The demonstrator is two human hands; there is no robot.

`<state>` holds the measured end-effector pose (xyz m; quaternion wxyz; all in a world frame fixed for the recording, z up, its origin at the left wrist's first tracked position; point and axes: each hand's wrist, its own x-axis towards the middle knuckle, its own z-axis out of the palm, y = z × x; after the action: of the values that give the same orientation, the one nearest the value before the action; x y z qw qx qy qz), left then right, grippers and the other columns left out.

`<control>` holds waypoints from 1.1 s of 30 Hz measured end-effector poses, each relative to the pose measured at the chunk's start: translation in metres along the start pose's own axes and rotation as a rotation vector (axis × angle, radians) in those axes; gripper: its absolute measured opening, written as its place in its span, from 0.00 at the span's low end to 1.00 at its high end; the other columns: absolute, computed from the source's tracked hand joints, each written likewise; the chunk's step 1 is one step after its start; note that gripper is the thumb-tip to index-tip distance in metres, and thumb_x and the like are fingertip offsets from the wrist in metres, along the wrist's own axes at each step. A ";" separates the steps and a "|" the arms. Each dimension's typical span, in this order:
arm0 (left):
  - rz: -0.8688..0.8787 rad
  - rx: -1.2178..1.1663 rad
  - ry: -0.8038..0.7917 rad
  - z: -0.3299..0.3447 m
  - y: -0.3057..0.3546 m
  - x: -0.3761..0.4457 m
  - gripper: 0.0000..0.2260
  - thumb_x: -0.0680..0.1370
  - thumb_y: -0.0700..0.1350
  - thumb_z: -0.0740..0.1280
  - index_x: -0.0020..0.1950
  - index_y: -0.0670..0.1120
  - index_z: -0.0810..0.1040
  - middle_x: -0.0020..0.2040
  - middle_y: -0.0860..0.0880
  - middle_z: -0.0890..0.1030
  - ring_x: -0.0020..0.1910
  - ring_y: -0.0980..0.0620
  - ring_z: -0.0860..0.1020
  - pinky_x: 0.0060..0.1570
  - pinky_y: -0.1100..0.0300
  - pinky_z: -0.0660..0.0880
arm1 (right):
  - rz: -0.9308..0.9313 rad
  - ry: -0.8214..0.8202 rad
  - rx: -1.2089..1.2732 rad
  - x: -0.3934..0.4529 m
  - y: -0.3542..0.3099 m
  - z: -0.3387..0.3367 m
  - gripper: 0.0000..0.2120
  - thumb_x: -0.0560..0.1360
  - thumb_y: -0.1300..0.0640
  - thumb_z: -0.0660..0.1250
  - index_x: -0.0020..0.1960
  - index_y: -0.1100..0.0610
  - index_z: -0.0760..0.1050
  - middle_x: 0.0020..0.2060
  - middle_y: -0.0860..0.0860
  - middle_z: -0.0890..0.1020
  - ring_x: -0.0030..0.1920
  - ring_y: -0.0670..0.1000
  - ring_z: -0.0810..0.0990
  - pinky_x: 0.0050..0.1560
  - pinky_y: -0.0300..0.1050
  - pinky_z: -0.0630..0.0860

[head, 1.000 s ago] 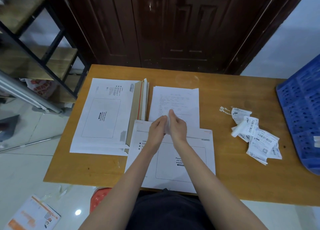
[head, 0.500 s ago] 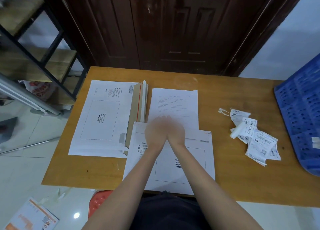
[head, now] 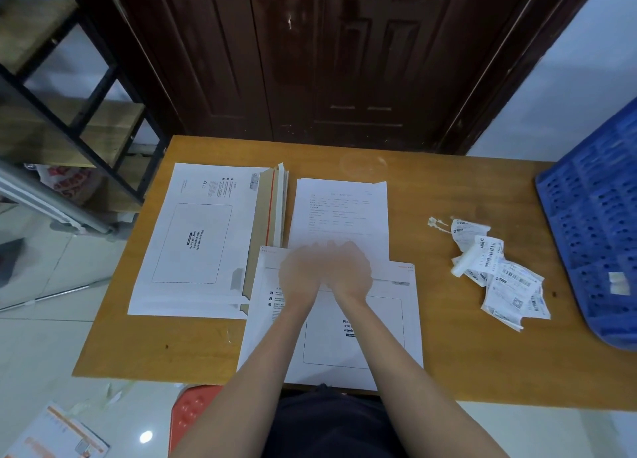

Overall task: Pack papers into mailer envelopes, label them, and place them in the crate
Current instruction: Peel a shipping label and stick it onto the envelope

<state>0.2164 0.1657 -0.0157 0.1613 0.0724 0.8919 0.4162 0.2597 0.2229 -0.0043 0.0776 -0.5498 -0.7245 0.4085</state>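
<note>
Both forearms are showing bare, no sleeves reaching them. Left hand [head: 300, 272] and right hand [head: 349, 267] are appearing ungloved, blurred. Dark clothing [head: 331, 423] is covering the lap.

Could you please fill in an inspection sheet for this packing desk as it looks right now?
Surface: wooden table, a few small marks.
Job's things: mailer envelope at the near edge; printed papers behind it; envelope stack to the left; blue crate at the right edge.
Clutter: heap of barcode labels, partly crumpled.
Hands: left hand and right hand side by side over the mailer's top edge, motion-blurred; grip not readable.
Cables: nothing seen.
Surroundings: dark wooden door behind, metal shelf on the left, leaflet on the tiled floor.
</note>
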 end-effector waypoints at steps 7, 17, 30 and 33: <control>-0.061 -0.004 -0.038 -0.005 -0.013 0.003 0.17 0.82 0.50 0.58 0.38 0.43 0.76 0.35 0.50 0.76 0.36 0.51 0.74 0.38 0.60 0.70 | 0.037 -0.020 -0.029 0.004 0.012 -0.005 0.15 0.79 0.44 0.59 0.44 0.55 0.72 0.36 0.48 0.77 0.40 0.51 0.75 0.39 0.43 0.66; -0.080 -0.069 -0.079 -0.018 -0.026 0.009 0.19 0.81 0.50 0.60 0.37 0.39 0.78 0.33 0.47 0.77 0.33 0.51 0.73 0.36 0.56 0.71 | -0.005 -0.058 -0.086 0.007 0.015 -0.008 0.15 0.78 0.44 0.60 0.43 0.55 0.72 0.36 0.47 0.76 0.40 0.51 0.75 0.40 0.43 0.67; -0.181 -0.155 -0.120 -0.027 -0.045 0.012 0.17 0.80 0.51 0.61 0.39 0.40 0.78 0.37 0.44 0.77 0.40 0.46 0.76 0.41 0.53 0.74 | 0.033 -0.074 -0.091 0.008 0.032 -0.010 0.14 0.78 0.44 0.60 0.43 0.54 0.72 0.37 0.47 0.76 0.41 0.51 0.75 0.41 0.43 0.65; -0.206 -0.175 -0.100 -0.036 -0.050 0.016 0.17 0.80 0.51 0.61 0.36 0.44 0.75 0.36 0.45 0.75 0.38 0.47 0.74 0.39 0.54 0.72 | 0.073 -0.064 -0.055 0.011 0.038 -0.013 0.14 0.78 0.44 0.60 0.43 0.54 0.73 0.37 0.48 0.76 0.42 0.51 0.74 0.42 0.43 0.66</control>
<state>0.1890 0.1116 -0.0358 0.2531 -0.0131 0.8457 0.4696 0.2900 0.2413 -0.0253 0.0245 -0.5644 -0.7170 0.4084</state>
